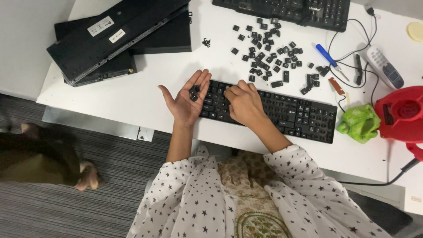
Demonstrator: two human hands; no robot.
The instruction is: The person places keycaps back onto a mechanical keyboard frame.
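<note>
A black keyboard (291, 114) lies on the white table (132, 97) in front of me. My left hand (187, 99) is held palm up at the keyboard's left end, with a few small black keycaps (194, 93) resting in the palm. My right hand (244, 103) rests knuckles up on the left part of the keyboard, fingers curled down onto the keys. Whether it pinches a key is hidden. Several loose black keycaps (269, 57) are scattered on the table beyond the keyboard.
Stacked black keyboards lie upside down (119, 35) at the far left; another keyboard (286, 11) is at the top. A blue-handled screwdriver (328, 57), a cabled handset (385, 68), a green cloth (359, 123) and a red blower (403, 114) sit at the right.
</note>
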